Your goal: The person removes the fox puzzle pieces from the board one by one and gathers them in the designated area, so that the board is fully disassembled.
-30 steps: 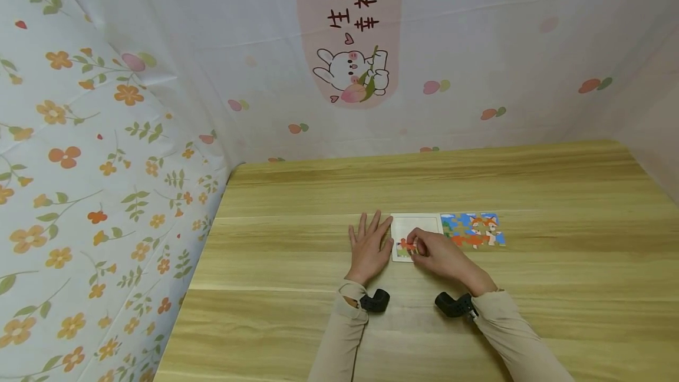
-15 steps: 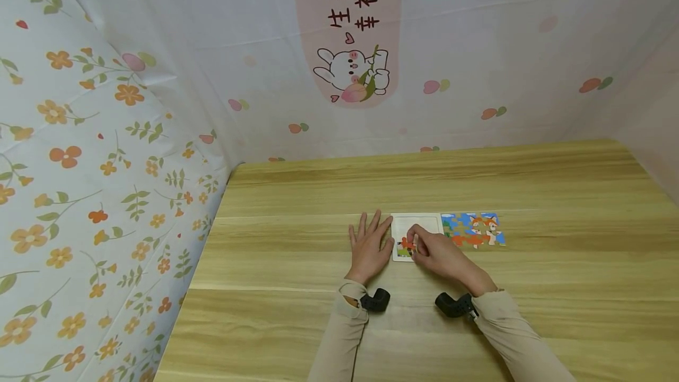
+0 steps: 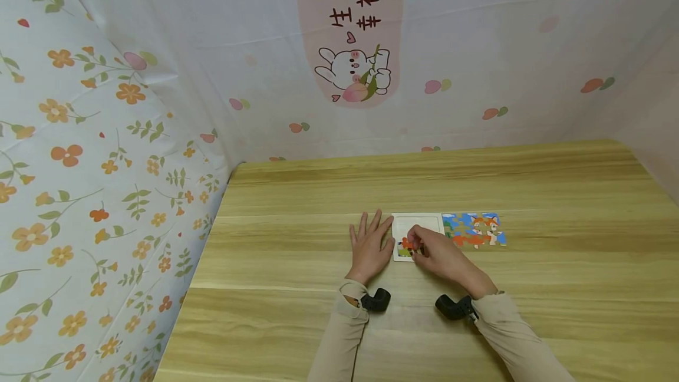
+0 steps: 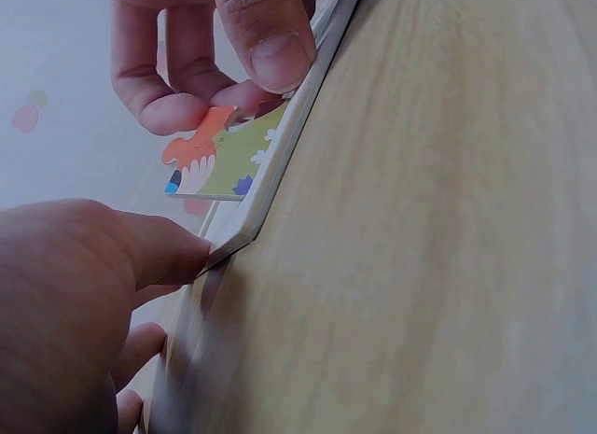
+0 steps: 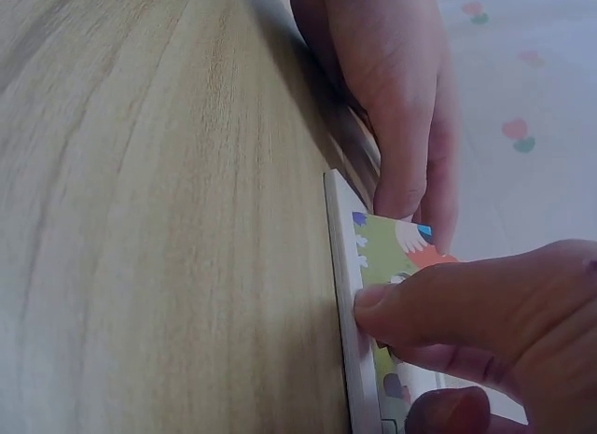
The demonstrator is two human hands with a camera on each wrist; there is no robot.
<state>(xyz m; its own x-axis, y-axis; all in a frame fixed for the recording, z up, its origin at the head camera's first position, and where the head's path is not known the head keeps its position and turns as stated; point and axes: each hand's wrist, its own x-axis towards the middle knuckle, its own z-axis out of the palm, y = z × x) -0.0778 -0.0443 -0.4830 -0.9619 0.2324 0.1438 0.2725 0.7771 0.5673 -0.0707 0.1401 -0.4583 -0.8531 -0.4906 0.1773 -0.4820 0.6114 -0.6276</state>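
While left hand (image 3: 370,253), fingers splayed, touches tray (image 3: 403,223), lower centre of head view, presumably against slipping, right hand (image 3: 444,254) pinches puzzle piece (image 5: 394,383).

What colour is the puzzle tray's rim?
Off-white rim; clearest in the right wrist view.

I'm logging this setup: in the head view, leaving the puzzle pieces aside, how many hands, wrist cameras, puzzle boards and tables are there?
Left hand and right hand: 2
Wrist cameras: 2
Board: 1
Table: 1
Total: 6
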